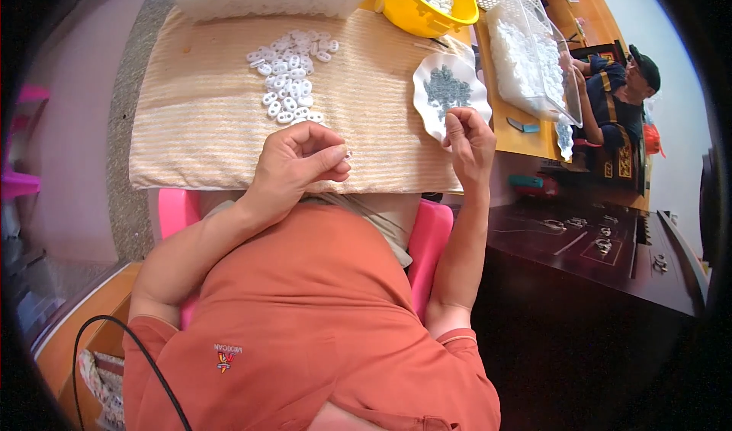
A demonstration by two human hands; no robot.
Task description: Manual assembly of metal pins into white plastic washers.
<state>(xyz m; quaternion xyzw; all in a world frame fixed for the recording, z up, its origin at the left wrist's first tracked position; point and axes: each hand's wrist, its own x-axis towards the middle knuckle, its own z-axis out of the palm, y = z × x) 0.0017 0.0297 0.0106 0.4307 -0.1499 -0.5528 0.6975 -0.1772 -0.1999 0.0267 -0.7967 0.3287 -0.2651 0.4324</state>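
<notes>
Two hands: left hand is pinched on a small white piece; right hand is pinched at the white dish.
Cloth: white pieces are heaped.

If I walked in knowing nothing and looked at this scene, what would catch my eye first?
Probably the heap of small white rings spread on the striped beige cloth in the middle. Just below it, the left hand pinches one tiny white piece at its fingertips, while the right hand reaches to a scalloped white dish holding small grey parts. A bright yellow bowl stands at the top, behind the dish.
</notes>
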